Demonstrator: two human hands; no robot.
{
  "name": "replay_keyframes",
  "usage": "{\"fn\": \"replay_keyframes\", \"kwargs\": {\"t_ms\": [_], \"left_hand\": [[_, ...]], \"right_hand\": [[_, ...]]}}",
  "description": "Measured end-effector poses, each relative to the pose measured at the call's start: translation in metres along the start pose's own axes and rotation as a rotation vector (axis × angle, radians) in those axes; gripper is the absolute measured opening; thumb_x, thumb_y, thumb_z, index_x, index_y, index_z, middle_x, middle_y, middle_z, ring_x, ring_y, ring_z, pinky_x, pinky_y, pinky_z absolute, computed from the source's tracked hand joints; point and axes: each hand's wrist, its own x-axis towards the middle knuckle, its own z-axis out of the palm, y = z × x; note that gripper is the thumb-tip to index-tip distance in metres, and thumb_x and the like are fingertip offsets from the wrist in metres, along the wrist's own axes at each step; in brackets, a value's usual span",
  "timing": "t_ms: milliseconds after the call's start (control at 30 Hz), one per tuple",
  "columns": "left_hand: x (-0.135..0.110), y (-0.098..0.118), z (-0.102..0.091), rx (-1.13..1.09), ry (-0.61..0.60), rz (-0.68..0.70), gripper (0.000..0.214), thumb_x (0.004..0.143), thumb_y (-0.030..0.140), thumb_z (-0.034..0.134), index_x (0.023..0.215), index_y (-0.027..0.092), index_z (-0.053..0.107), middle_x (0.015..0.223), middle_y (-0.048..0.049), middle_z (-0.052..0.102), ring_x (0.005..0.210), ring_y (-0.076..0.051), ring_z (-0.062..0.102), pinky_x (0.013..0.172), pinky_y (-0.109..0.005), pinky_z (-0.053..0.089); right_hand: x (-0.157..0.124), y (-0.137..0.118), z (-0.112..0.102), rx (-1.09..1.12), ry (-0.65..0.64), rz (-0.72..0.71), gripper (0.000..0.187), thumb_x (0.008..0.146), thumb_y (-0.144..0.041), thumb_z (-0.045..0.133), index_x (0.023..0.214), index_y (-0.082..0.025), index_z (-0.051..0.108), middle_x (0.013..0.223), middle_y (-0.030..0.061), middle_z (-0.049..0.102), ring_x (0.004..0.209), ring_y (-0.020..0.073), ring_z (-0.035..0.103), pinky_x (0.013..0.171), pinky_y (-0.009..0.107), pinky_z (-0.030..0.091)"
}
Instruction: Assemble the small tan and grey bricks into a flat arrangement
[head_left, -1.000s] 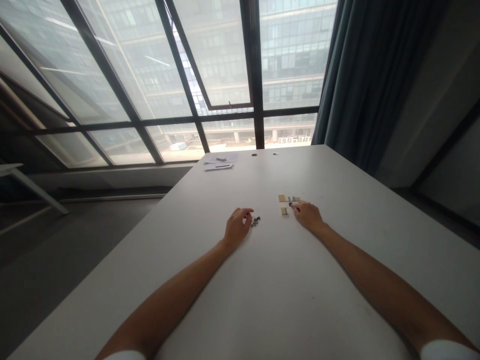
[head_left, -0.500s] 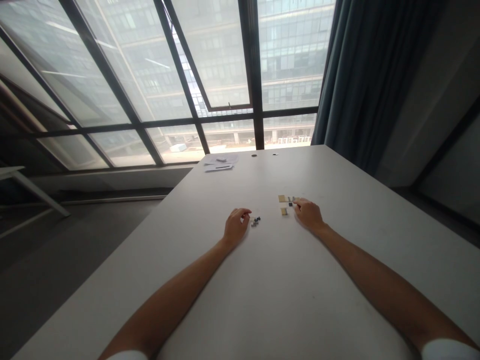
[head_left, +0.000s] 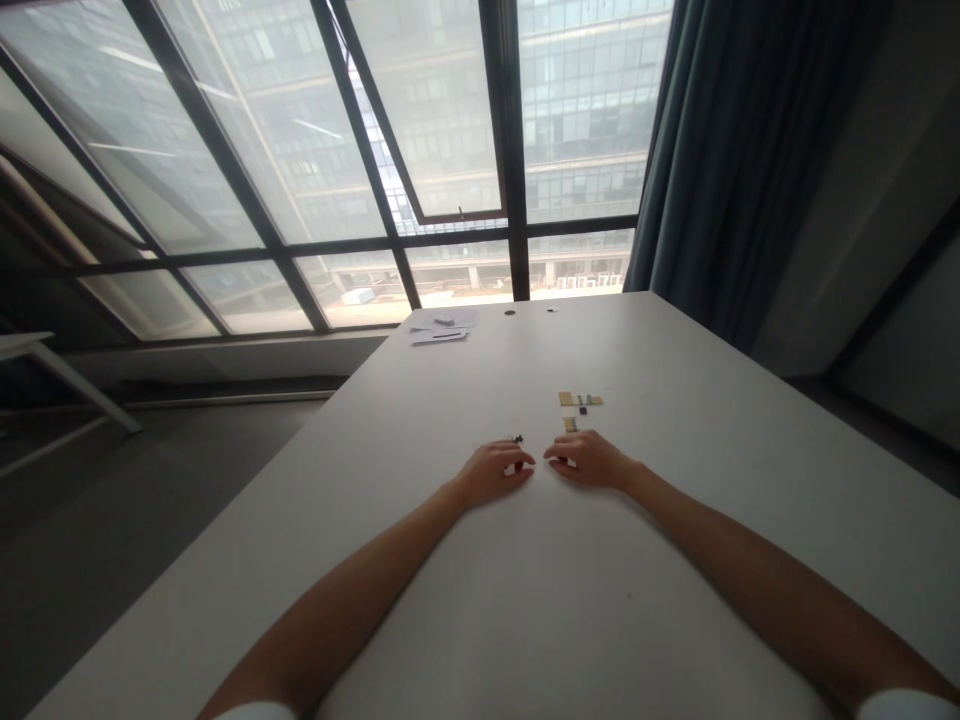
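My left hand (head_left: 496, 472) rests low over the white table (head_left: 480, 600), thumb and fingers curled into a pinch. Anything between the tips is too small to make out. Just beyond its knuckles lie small black parts (head_left: 518, 439), partly hidden by the hand. Facing it across a narrow gap, my right hand (head_left: 592, 460) is also curled in a pinch, its contents not discernible. Past the right hand's fingers sits a small yellowish slotted piece (head_left: 571, 424). Farther back are a small black block (head_left: 583, 411) and a row of yellowish and dark pieces (head_left: 580, 399).
Papers (head_left: 442, 327) with a dark, thin item on them lie at the table's far left corner. A dark round disc (head_left: 510, 313) and a small white-and-dark item (head_left: 553, 310) are near the far edge. Windows and a dark curtain (head_left: 727, 170) stand beyond.
My right hand has moved left and nearer to me, away from the row of yellowish pieces. My left hand has shifted right and closer, so the two hands now nearly meet.
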Motion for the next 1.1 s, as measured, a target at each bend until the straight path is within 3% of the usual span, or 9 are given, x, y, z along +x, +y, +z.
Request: {"fn": "replay_keyframes", "kwargs": {"t_ms": [167, 367, 467, 567, 667, 800, 1100], "left_hand": [[0.0, 0.006, -0.004, 0.004, -0.097, 0.029, 0.021, 0.096, 0.03, 0.057, 0.099, 0.022, 0.076, 0.085, -0.0035, 0.068, 0.079, -0.014, 0.061, 0.075, -0.025, 0.047], [-0.001, 0.004, -0.003, 0.004, -0.102, 0.015, 0.02, 0.096, 0.03, 0.058, 0.1, 0.023, 0.077, 0.088, -0.0039, 0.069, 0.08, -0.014, 0.063, 0.076, -0.024, 0.048], [0.001, -0.001, -0.001, 0.07, 0.038, -0.06, 0.02, 0.096, 0.027, 0.057, 0.102, 0.024, 0.076, 0.09, -0.0047, 0.07, 0.087, -0.017, 0.063, 0.084, -0.029, 0.049], [0.002, -0.011, 0.001, 0.192, 0.268, -0.235, 0.022, 0.096, 0.023, 0.054, 0.105, 0.023, 0.074, 0.096, -0.0059, 0.071, 0.096, -0.021, 0.062, 0.092, -0.036, 0.047], [0.001, -0.025, 0.003, 0.273, 0.379, -0.413, 0.026, 0.095, 0.021, 0.053, 0.113, 0.023, 0.073, 0.105, -0.0074, 0.07, 0.102, -0.025, 0.06, 0.093, -0.039, 0.047], [-0.003, -0.039, 0.01, 0.295, 0.34, -0.536, 0.03, 0.094, 0.021, 0.054, 0.117, 0.023, 0.072, 0.112, -0.0089, 0.068, 0.104, -0.027, 0.058, 0.091, -0.039, 0.048], [-0.004, -0.038, 0.01, 0.28, 0.276, -0.528, 0.024, 0.096, 0.028, 0.055, 0.104, 0.026, 0.078, 0.11, -0.0092, 0.068, 0.103, -0.027, 0.058, 0.09, -0.04, 0.047]], "right_hand": [[0.002, -0.014, 0.002, -0.021, -0.127, 0.022, 0.018, 0.095, -0.02, 0.057, 0.099, -0.024, 0.074, 0.084, 0.0021, 0.068, 0.071, 0.0141, 0.06, 0.065, 0.024, 0.035], [0.003, -0.015, 0.001, -0.007, -0.15, 0.066, 0.02, 0.096, -0.022, 0.056, 0.106, -0.025, 0.074, 0.089, 0.0028, 0.069, 0.074, 0.0145, 0.061, 0.067, 0.024, 0.035], [0.003, -0.016, 0.001, 0.005, -0.129, 0.088, 0.02, 0.096, -0.021, 0.057, 0.106, -0.025, 0.073, 0.09, 0.0024, 0.069, 0.076, 0.0146, 0.061, 0.069, 0.024, 0.037], [0.002, -0.017, 0.001, 0.006, -0.119, 0.102, 0.019, 0.096, -0.021, 0.057, 0.105, -0.025, 0.073, 0.091, 0.0025, 0.07, 0.076, 0.0151, 0.062, 0.07, 0.024, 0.038], [0.002, -0.016, 0.002, 0.016, -0.123, 0.106, 0.02, 0.096, -0.021, 0.056, 0.106, -0.024, 0.073, 0.094, 0.003, 0.07, 0.078, 0.0153, 0.063, 0.072, 0.024, 0.04], [0.001, -0.014, 0.003, 0.024, -0.119, 0.113, 0.02, 0.096, -0.022, 0.056, 0.107, -0.024, 0.073, 0.095, 0.0033, 0.07, 0.079, 0.0155, 0.063, 0.074, 0.024, 0.041], [0.001, -0.015, 0.002, 0.021, -0.116, 0.125, 0.02, 0.096, -0.023, 0.057, 0.107, -0.025, 0.073, 0.094, 0.0029, 0.07, 0.077, 0.0154, 0.062, 0.073, 0.024, 0.041]]}}
